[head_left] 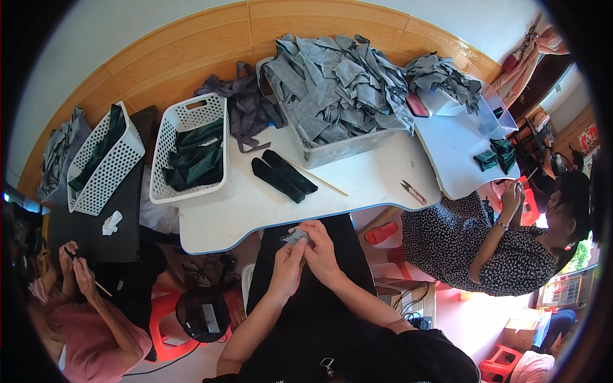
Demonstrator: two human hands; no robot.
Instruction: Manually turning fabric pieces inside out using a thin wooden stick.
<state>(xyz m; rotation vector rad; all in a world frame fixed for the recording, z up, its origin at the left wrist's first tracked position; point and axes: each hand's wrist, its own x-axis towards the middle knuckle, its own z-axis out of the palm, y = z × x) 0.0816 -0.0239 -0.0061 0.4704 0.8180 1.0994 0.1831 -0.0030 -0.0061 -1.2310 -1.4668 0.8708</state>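
My left hand (289, 267) and my right hand (320, 250) are together above my lap, just off the table's front edge. Both are closed, fingertips pinching a small bunched piece of grey fabric (295, 237) between them; part of it is hidden by the fingers. Beyond them on the white table (233, 220) lie two dark green velvet strips (284, 176), side by side. A thin wooden stick (327, 182) rests just right of the strips. Farther right, near the table edge, is a pair of thread snips (414, 192).
A clear bin (341, 150) heaped with grey fabric pieces stands at the back. White perforated baskets (167, 150) holding green velvet stand to the left. People sit on both sides: one in pink (96, 332), one in a patterned dress (447, 242). A black fan (202, 314) is at lower left.
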